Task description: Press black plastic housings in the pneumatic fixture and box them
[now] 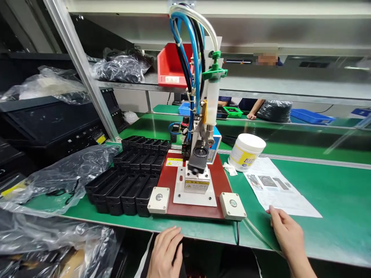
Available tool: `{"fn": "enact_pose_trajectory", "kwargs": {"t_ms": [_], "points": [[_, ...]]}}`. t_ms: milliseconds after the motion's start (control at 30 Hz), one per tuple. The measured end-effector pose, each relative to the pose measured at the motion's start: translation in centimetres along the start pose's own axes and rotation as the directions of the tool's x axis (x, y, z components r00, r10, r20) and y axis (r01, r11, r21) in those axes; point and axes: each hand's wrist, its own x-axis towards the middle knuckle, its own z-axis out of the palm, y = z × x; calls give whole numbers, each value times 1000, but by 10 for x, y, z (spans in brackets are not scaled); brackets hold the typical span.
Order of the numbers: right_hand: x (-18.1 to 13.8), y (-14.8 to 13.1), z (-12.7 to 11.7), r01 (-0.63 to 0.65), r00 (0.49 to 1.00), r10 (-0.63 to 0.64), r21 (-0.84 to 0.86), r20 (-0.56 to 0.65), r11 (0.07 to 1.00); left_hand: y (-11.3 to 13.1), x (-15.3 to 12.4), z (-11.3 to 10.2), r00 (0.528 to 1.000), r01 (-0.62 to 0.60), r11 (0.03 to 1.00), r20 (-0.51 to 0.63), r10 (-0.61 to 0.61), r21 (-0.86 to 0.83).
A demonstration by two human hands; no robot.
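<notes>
My left hand [166, 253] is at the front edge of the bench, fingers stretched out and thumb apart, holding nothing. My right hand [288, 233] rests on the green bench beside the printed sheet [292, 199], its fingers loosely bent with nothing visible in them. Between and beyond my hands stands a dispensing machine with a red-brown base [171, 181], a white button box [159, 200] and another button box [232, 205]. A black part with a round ring [198, 162] sits tilted on its fixture [197, 186], under the upright syringe [213, 102].
Rows of black trays [124, 189] stand left of the machine. A white tub [247, 152] stands at right, near a crumpled tissue [230, 168]. Plastic bags [72, 173] lie at far left. A red bin [172, 65] is on the shelf; another person's hand [252, 116] shows behind.
</notes>
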Motion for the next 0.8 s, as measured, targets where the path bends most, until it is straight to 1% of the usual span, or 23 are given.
{"fn": "enact_pose_trajectory", "kwargs": {"t_ms": [167,367,600,800], "points": [[0,3,1,19,1000,-19,5,1,1000,-1,-3,3,1000,-10,1000,-2,10,0],[-2,2,1,21,1000,-20,18,-5,1000,2,-5,5,999,51,999,-10,-52,-10],[-4,3,4,30,999,-28,58,-25,998,-1,-7,6,1000,29,999,-9,-29,-16],[-6,-3,2,11,1000,-10,61,-17,998,-1,-7,6,1000,18,1000,-9,-18,-2]]}}
